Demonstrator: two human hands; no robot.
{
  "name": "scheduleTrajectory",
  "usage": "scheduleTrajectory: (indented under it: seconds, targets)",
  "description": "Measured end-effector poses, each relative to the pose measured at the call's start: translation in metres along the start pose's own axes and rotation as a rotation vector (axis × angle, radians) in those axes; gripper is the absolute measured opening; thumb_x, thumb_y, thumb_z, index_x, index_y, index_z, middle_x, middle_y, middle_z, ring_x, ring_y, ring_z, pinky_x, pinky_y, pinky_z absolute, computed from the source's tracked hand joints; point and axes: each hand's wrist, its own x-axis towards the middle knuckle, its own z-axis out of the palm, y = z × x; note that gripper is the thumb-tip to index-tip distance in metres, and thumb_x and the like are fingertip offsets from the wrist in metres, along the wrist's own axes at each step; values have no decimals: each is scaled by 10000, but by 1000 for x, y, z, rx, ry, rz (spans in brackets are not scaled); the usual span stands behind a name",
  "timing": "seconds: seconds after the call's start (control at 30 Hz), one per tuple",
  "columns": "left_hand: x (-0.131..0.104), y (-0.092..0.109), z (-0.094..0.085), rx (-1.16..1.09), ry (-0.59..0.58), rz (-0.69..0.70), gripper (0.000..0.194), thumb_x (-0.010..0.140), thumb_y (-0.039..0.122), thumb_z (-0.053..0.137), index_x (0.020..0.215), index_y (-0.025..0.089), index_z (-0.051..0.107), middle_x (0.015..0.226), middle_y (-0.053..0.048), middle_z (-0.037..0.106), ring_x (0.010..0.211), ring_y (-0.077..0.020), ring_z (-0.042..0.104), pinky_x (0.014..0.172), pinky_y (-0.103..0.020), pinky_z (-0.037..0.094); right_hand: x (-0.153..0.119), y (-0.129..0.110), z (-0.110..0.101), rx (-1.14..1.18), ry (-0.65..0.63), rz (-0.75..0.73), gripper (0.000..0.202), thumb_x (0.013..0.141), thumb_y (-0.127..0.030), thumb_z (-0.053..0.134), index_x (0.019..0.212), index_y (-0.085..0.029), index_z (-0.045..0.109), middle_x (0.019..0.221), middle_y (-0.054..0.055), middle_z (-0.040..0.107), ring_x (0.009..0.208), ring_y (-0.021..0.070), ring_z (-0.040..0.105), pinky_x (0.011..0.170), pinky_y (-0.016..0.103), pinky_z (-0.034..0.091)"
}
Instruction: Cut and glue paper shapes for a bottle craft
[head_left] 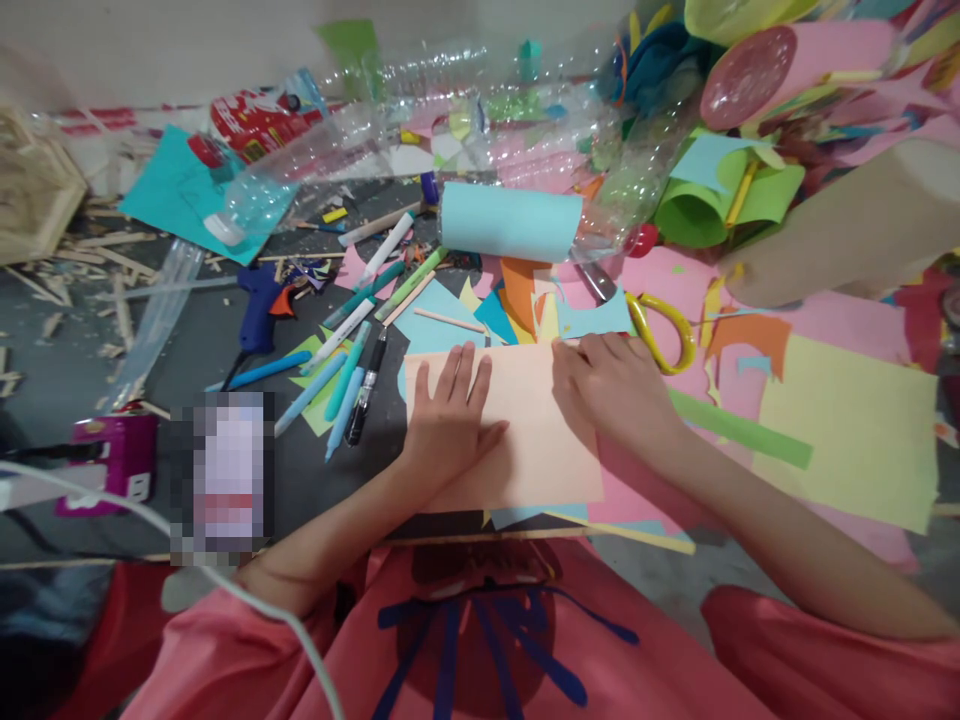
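Observation:
A pale peach sheet of paper (525, 460) lies in front of me near the table's front edge. My left hand (450, 415) rests flat on its left part, fingers spread and nothing in them. At the sheet's upper right edge, my right hand (619, 385) has its fingers curled, thumb and index together on the paper's top edge. Just beyond my right hand are a light blue scrap (596, 312) and scissors with yellow handles (682, 340). Several markers (349, 335) lie to the left of the sheet.
A blue glue gun (259, 305), a purple box (112, 465) and a blurred-out device (229, 470) are at left. Clear plastic bottles (337, 140) and a blue-wrapped bottle (510, 220) lie at the back. Yellow paper (855, 430) is at right; a white cable (247, 595) crosses lower left.

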Motion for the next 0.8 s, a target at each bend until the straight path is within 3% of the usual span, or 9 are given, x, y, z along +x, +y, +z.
scheduleTrajectory:
  seconds: [0.43, 0.8]
  targets:
    - [-3, -6, 4, -39, 83, 21, 698, 976, 517, 290, 1478, 38, 364, 1487, -224, 448, 1350, -357, 480, 1110, -594, 352, -6, 1, 9, -89, 76, -4, 317, 902, -120, 401, 1069, -79, 668, 771, 106, 623, 782, 254, 488, 691, 350, 253]
    - [-28, -36, 1, -36, 111, -98, 675, 978, 467, 298, 1457, -1, 390, 1488, -250, 425, 1385, -355, 443, 1149, -558, 316, -10, 0, 8, -32, 40, 27, 343, 933, -144, 376, 1143, -71, 637, 824, 130, 629, 815, 263, 498, 702, 365, 290]
